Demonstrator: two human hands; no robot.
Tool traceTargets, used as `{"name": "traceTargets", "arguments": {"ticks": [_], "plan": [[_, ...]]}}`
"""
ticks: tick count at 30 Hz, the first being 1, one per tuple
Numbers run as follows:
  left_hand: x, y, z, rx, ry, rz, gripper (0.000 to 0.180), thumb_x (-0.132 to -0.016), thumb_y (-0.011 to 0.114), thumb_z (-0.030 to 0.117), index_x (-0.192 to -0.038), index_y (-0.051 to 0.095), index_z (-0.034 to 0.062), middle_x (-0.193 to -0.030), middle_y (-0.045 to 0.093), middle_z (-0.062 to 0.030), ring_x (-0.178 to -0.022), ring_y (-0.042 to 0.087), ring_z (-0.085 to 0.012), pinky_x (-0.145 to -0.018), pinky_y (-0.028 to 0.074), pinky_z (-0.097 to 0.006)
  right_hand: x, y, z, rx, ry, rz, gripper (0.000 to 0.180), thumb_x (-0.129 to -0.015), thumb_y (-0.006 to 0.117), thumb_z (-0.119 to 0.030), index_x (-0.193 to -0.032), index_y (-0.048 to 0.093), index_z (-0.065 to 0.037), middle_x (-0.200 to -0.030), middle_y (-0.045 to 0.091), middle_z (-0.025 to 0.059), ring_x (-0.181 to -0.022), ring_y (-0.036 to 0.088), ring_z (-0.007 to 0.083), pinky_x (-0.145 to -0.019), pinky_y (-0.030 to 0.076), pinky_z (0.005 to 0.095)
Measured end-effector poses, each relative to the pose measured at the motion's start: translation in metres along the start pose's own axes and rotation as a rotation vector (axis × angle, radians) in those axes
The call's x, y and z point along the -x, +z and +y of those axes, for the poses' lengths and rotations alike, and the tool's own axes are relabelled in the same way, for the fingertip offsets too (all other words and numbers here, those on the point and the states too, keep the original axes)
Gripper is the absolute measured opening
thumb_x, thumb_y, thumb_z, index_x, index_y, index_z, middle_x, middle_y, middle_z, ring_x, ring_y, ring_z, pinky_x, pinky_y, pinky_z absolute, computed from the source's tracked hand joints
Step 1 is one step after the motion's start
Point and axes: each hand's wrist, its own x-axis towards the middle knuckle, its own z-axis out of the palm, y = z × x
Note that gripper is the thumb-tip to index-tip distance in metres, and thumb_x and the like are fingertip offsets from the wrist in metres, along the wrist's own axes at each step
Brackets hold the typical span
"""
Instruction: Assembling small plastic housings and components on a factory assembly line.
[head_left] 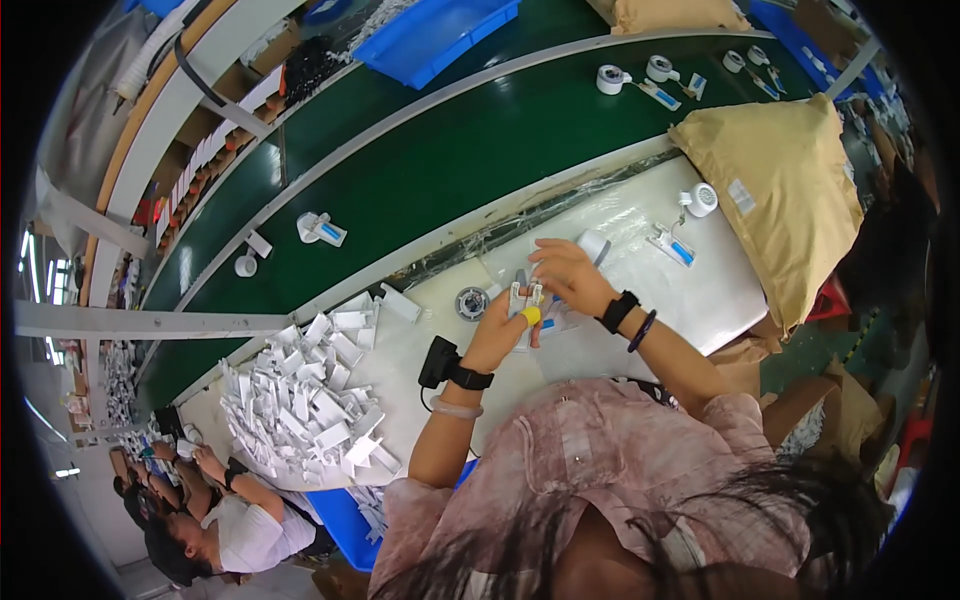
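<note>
My left hand (490, 332) is closed around a small white plastic part (518, 301) over the white worktop. A yellow cover (531, 316) sits on its thumb. My right hand (574, 276) bends in from the other side, fingertips close together at the part's upper end; what they pinch is too small to make out. Just left of the hands, a round white piece with a grey centre (472, 303) lies on the worktop. Behind my right hand is another white round piece (594, 246), partly hidden. A part with a blue strip (548, 324) shows beneath the hands.
White plastic pieces (310, 395) are heaped at the left, above a blue bin (340, 525). A green conveyor (420, 160) carries several white assemblies. At right lie a white fan-like unit (702, 199), a blue-striped part (672, 246) and a large tan sack (775, 185). Other people work at far left.
</note>
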Motion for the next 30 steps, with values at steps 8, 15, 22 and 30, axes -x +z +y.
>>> {"name": "traceTargets", "arguments": {"ticks": [8,15,22,30], "plan": [[0.047,-0.034,0.043,-0.873,0.037,0.021,0.035,-0.082,0.062,0.015,-0.113,0.051,0.0020,-0.077,0.062,-0.0176,-0.064,0.061,-0.0327,-0.059,0.048,-0.041,-0.019,-0.039,-0.073,-0.164,0.262,-0.371,0.005,-0.086,0.062,-0.003,-0.091,0.062,-0.004,-0.091,0.067,0.0092,-0.090,0.066,0.0250,-0.078,0.050,0.0329],[0.065,-0.012,0.060,-1.260,0.188,0.330,0.040,-0.082,0.062,0.013,-0.118,0.047,0.0031,-0.087,0.064,-0.0213,-0.078,0.063,-0.0396,-0.064,0.049,-0.048,-0.003,-0.014,-0.093,-1.158,0.753,-0.242,0.013,-0.090,0.065,-0.008,-0.100,0.063,0.001,-0.084,0.065,0.0054,-0.073,0.066,0.0133,-0.069,0.051,0.0258],[0.069,0.000,0.050,-1.173,0.499,0.431,0.041,-0.082,0.063,0.008,-0.120,0.048,0.0027,-0.092,0.064,-0.0198,-0.074,0.064,-0.0355,-0.062,0.049,-0.042,0.005,-0.009,-0.110,-0.545,0.490,-0.195,0.016,-0.086,0.068,-0.009,-0.099,0.065,0.000,-0.084,0.066,0.0091,-0.072,0.066,0.0167,-0.064,0.050,0.0256],[0.061,0.008,0.025,0.145,0.260,0.131,0.028,-0.101,0.038,0.019,-0.123,0.047,0.0024,-0.088,0.056,-0.0111,-0.062,0.056,-0.0172,-0.051,0.052,-0.030,-0.005,-0.013,-0.127,-0.106,0.070,0.100,0.016,-0.082,0.070,0.003,-0.096,0.064,-0.003,-0.088,0.064,0.0088,-0.069,0.060,0.0148,-0.058,0.048,0.0246]]}}
